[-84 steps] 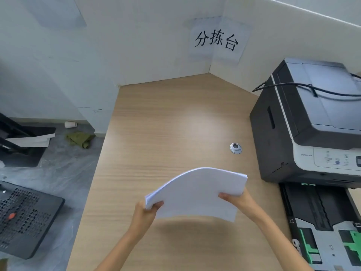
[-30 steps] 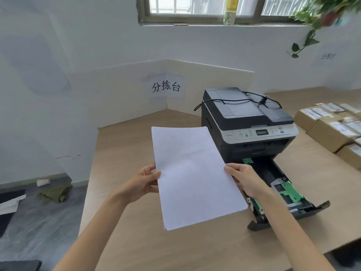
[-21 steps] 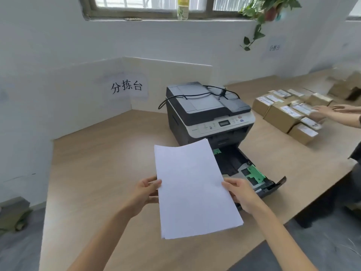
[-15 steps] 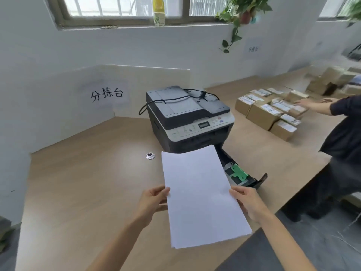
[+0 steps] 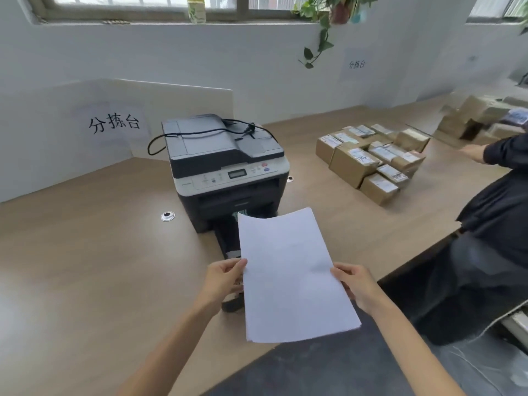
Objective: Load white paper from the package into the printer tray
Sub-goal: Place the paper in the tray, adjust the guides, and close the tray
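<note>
We hold a thin, flat stack of white paper (image 5: 294, 275) over the pulled-out tray (image 5: 228, 241), long axis toward the printer (image 5: 225, 170). Our left hand (image 5: 223, 281) and right hand (image 5: 357, 287) pinch its long edges above the wood-grain worktop (image 5: 85, 267).

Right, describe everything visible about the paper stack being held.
The paper stack is a thin sheaf of plain white sheets, unmarked, edges roughly squared. It is held in the air, tilted, over the printer's pulled-out tray. The left hand pinches one long edge, the right hand the other. Nothing else touches it.
</note>
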Demonstrator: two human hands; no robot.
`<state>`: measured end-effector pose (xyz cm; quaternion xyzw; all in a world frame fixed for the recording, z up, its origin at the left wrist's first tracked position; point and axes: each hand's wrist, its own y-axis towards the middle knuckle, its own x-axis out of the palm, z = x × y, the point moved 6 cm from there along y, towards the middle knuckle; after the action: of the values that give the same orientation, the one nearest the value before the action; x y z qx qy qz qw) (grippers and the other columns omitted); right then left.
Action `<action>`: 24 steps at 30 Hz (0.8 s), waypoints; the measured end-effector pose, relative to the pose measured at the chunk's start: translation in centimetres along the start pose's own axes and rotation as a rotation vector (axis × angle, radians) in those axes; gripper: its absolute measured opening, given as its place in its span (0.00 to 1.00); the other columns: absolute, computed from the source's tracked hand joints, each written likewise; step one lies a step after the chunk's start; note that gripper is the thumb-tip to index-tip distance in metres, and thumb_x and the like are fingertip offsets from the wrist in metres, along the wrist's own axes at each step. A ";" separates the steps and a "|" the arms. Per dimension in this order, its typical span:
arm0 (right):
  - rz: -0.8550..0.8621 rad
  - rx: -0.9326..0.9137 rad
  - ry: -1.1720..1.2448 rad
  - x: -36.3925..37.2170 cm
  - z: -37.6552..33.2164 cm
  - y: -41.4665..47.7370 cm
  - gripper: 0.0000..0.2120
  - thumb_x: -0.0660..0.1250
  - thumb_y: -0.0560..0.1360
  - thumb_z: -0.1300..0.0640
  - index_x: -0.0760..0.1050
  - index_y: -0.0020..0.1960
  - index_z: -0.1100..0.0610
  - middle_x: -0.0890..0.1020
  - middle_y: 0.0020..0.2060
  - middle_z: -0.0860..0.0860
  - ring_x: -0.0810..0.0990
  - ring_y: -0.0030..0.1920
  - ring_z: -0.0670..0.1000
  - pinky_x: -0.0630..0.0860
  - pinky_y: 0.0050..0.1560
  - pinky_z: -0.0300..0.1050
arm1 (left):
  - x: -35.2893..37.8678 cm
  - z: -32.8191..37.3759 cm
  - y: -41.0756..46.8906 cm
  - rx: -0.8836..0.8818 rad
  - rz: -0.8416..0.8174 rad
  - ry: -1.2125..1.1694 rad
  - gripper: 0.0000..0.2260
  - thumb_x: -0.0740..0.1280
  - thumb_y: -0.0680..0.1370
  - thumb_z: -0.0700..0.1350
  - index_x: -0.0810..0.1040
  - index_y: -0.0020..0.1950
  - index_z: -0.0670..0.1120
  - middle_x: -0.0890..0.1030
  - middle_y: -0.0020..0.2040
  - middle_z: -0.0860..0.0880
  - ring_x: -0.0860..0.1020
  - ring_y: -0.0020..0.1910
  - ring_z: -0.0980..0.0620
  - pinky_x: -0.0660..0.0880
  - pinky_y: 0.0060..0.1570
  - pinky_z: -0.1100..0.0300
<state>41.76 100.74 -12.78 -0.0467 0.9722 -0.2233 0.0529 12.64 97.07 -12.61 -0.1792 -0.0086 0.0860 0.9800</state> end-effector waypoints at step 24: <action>-0.272 0.188 -0.175 0.9 0.5 20.0 0.10 0.61 0.79 0.62 0.82 0.50 0.58 0.79 0.44 0.61 0.71 0.43 0.58 0.65 0.38 0.47 | 1.5 -4.6 13.5 -0.254 0.251 0.017 0.08 0.64 0.79 0.40 0.83 0.50 0.42 0.84 0.40 0.49 0.81 0.30 0.60 0.77 0.28 0.68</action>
<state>39.63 118.34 -22.11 -0.1918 0.9235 -0.3132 0.1106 12.10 108.16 -21.69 -0.3018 0.0115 0.2043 0.9312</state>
